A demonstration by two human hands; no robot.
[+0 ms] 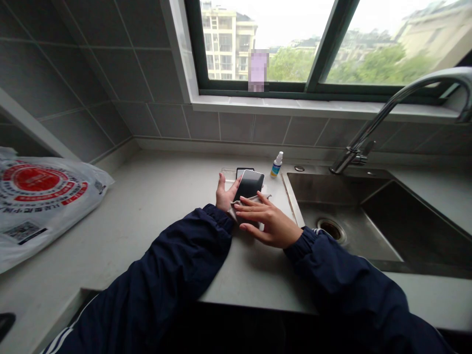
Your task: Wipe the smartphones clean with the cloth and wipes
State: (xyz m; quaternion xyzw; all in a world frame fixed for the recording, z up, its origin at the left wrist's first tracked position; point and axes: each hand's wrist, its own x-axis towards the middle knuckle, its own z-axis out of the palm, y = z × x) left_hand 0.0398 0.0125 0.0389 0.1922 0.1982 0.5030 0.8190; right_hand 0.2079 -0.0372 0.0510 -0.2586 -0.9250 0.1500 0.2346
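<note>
A smartphone (251, 182) with a dark screen and light edge lies tilted in my left hand (223, 195), which is closed around its side with the thumb apart. Over the phone's lower part, my right hand (271, 223) presses a crumpled greyish cloth (233, 212) against the screen, its fingers fairly straight. The right palm and fingers hide much of the cloth and the phone's lower end. Just behind the phone, a flat black-edged item (240, 172) lies beside a clear, shallow case-like object (228, 173). Both are partly covered.
A small spray bottle (276, 165) with a white cap stands near the sink's left edge. To the right are a steel sink (379, 231) and a chrome faucet (372, 120). A white plastic bag (47, 201) with red print rests on the counter (165, 196) at left.
</note>
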